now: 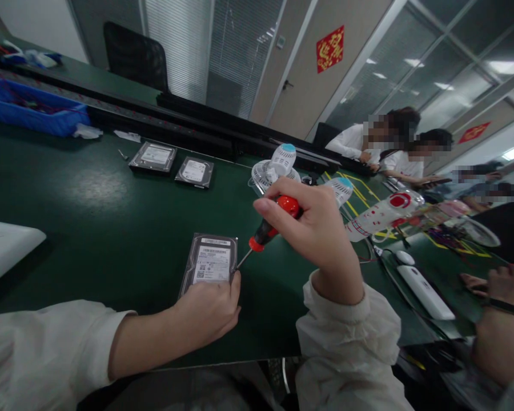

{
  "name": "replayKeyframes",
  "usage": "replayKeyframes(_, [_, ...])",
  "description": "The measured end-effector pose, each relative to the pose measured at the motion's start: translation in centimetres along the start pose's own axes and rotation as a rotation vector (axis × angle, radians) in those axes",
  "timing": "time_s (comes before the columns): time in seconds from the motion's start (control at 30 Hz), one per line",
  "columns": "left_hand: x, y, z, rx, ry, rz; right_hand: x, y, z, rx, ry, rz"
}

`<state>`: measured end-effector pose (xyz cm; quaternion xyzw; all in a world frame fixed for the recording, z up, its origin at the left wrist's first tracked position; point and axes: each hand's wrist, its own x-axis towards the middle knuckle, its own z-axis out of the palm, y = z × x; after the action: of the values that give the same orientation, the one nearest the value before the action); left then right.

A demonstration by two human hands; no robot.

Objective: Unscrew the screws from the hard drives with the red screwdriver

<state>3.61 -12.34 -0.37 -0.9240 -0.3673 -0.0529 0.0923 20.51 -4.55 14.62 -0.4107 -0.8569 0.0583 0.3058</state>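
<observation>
A hard drive [213, 264] with a white label lies on the green table in front of me. My left hand [209, 308] is closed over its near end and covers that part; a fingertip rests at the drive's right edge. In my right hand [312, 222] is a screwdriver [263, 234] with a red and black handle, gripped from above and tilted. Its thin metal tip meets the right edge of the drive, close to my left fingertip. Whether a screw sits under the tip is too small to tell.
Two more hard drives [153, 157] [195, 172] lie farther back, left of a white fan [278, 165]. A blue bin [34, 108] stands at the far left. Bottles [383, 214], cables and a white power strip [426, 292] lie to the right, near another person's hand [508, 285].
</observation>
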Motion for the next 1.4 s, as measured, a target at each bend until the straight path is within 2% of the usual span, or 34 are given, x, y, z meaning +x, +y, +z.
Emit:
replayKeyframes(0.17, [-0.1,0.0,0.3,-0.010,0.007,-0.007,0.0,-0.1,0.3,-0.025,0.054,-0.027])
replayKeyframes(0.27, [-0.1,0.0,0.0,-0.023,-0.019,-0.007,-0.1,-0.2,0.3,-0.008,0.021,-0.050])
replayKeyframes(0.43, [0.1,0.1,-0.2,-0.037,-0.081,-0.023,-0.2,-0.7,0.2,-0.085,0.012,0.054])
replayKeyframes(0.67, [-0.1,0.2,0.6,-0.056,-0.120,-0.039,-0.4,-1.0,-0.3,-0.092,-0.078,0.061])
replayKeyframes(0.77, [-0.2,0.2,0.9,-0.057,-0.128,-0.038,-0.5,-1.0,-0.4,-0.088,-0.085,0.093])
replayKeyframes(0.87, [-0.1,0.3,1.0,-0.046,-0.143,-0.035,-0.5,-0.8,-0.6,-0.049,-0.079,0.066])
replayKeyframes(1.0, [0.0,0.3,1.0,-0.034,-0.138,-0.036,-0.5,-0.6,-0.8,-0.018,-0.098,-0.004])
replayKeyframes(1.2, [0.1,0.3,0.7,-0.024,-0.116,-0.031,-0.5,-0.2,-0.7,-0.119,-0.070,0.072])
replayKeyframes(1.4, [-0.1,0.3,0.9,-0.036,-0.084,-0.040,-0.3,-0.2,-0.9,-0.015,-0.125,-0.012])
